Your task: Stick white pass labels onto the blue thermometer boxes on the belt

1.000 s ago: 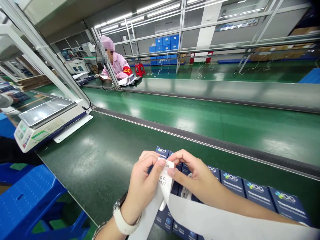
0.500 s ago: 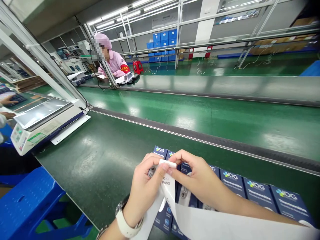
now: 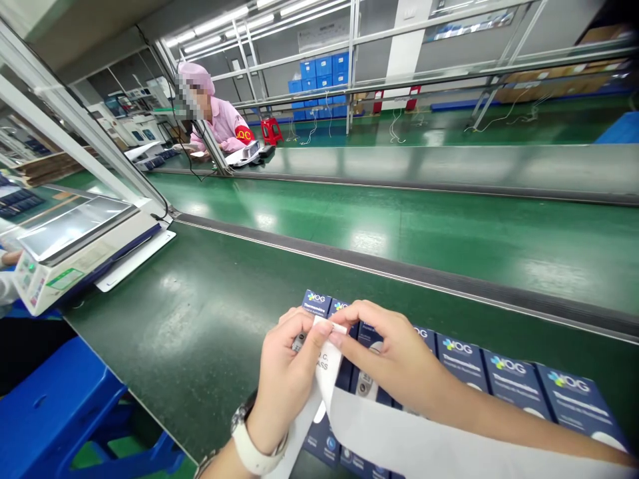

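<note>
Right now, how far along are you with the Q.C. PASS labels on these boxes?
Done: the navy OG boxes already lie in a row on the green bench. In hand: the left hand and right hand pinch a Q.C. PASS label. Left: no label shows on the right-hand boxes, and the white strip trails on.

We're on factory packing line. Long green conveyor belt (image 3: 174, 346) runs past us, second parallel belt (image 3: 399, 226) beyond it. Navy product cartons (image 3: 462, 362) lined up on belt, white Q.C. PASS label strip (image 3: 329, 359) at our end. Digital bench scale (image 3: 74, 259) at belt edge. Across line, co-worker (image 3: 222, 123) in pink smock and hood, red QC armband (image 3: 243, 134). Overhead, aluminium tube framing (image 3: 352, 60), strip lights (image 3: 219, 23). Blue plastic crates (image 3: 319, 76) stacked by far wall, cardboard boxes (image 3: 554, 83) along it.
</note>
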{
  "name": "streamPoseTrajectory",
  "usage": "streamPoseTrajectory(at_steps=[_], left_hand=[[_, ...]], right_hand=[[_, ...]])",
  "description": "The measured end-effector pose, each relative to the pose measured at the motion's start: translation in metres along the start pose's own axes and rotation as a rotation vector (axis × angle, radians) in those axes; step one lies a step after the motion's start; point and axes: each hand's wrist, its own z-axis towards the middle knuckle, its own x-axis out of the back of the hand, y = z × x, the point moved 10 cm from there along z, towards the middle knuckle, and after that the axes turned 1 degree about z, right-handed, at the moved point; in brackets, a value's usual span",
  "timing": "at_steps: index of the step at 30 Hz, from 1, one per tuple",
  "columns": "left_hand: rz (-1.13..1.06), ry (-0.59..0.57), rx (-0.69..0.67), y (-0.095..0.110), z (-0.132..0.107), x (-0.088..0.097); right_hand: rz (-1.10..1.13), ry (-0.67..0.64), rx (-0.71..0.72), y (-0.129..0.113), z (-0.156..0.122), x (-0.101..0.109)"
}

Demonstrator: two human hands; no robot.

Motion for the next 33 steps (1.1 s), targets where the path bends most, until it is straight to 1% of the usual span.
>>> streamPoseTrajectory(at_steps=[3, 5, 11, 14, 16, 19, 21, 23, 27, 30, 33], left_hand=[[0.021, 0.031, -0.002, -0.003, 0.000, 0.002], [0.033, 0.028, 0.006, -0.004, 0.000, 0.001], [0.090, -0.019, 0.045, -0.008, -0.001, -0.004], [0.120, -0.088, 0.052, -0.007, -0.003, -0.010], [0.142, -0.125, 0.048, -0.005, -0.004, -0.013], [0.177, -0.122, 0.036, -0.004, -0.006, -0.012], [0.185, -0.121, 0.041, -0.005, -0.007, -0.012], [0.203, -0.161, 0.053, -0.008, -0.009, -0.016], [0.298, -0.259, 0.071, -0.015, -0.014, -0.028], [0.337, -0.270, 0.076, -0.017, -0.016, -0.031], [0.354, -0.287, 0.086, -0.019, -0.017, -0.034]], right_hand=[[0.049, -0.004, -0.030, 0.003, 0.000, 0.001], [0.090, -0.012, -0.043, 0.005, 0.001, 0.001], [0.130, 0.017, -0.065, 0.012, 0.006, 0.008], [0.123, 0.036, -0.065, 0.013, 0.007, 0.011], [0.090, 0.062, -0.040, 0.012, 0.008, 0.017], [0.019, 0.119, 0.006, 0.012, 0.012, 0.029], [-0.016, 0.177, 0.003, 0.017, 0.018, 0.040], [-0.032, 0.192, -0.035, 0.028, 0.025, 0.046], [-0.011, 0.086, -0.150, 0.054, 0.038, 0.034], [0.033, 0.058, -0.220, 0.066, 0.039, 0.027], [0.077, 0.036, -0.256, 0.071, 0.039, 0.023]])
